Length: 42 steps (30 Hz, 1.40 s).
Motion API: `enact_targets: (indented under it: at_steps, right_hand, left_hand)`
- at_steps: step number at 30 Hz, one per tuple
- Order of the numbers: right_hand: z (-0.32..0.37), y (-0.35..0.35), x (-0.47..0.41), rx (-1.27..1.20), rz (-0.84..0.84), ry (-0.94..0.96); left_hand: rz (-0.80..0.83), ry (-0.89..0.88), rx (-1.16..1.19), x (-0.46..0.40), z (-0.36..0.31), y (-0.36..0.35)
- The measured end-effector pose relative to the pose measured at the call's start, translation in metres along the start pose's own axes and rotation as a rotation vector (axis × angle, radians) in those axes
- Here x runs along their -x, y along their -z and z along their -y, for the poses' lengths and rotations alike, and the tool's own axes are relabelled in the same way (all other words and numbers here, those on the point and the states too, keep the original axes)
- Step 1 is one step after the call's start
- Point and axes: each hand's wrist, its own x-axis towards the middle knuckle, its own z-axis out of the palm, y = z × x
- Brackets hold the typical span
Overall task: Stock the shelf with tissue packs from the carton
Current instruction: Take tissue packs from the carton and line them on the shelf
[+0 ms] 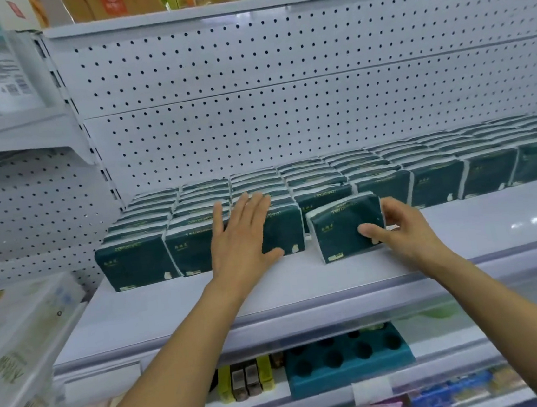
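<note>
Tissue pack point(346, 226), tilted on shelf point(302, 286) before the rows, pinched by right hand point(403, 234); left hand point(241, 239), flat and empty, braces front row point(195, 247): square pack upright, slide flush alongside.

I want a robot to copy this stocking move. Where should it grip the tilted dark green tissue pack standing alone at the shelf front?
Probably across the short side edges of the tilted dark green tissue pack, coming from the front. Its right edge, where the right hand pinches it, is exposed; a narrow gap separates its left edge from the neighbouring packs pressed by the left hand.
</note>
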Motion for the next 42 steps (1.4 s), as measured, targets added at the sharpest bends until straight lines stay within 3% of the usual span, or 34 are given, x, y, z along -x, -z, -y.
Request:
enact_targets:
  at_steps: [9,23,28,34,42]
  right_hand:
    - [-0.005,-0.019,-0.023,0.411,-0.127,-0.017]
    - [-0.005,-0.033,-0.039,0.608,-0.154,-0.052]
    - [0.001,-0.030,-0.021,0.585,-0.264,0.002]
    - [0.012,-0.031,0.028,0.536,-0.242,0.280]
    - [0.026,-0.049,0.124,0.431,-0.108,0.702]
  left_hand:
    - [0.077,0.021,-0.170,-0.009,-0.007,-0.004]
    - [0.068,0.027,-0.178,-0.012,-0.008,-0.006]
    - [0.007,0.053,-0.029,-0.006,-0.014,0.006]
    - [-0.134,0.149,0.137,0.046,-0.035,0.022]
    - [-0.199,0.246,0.140,0.163,-0.066,0.051]
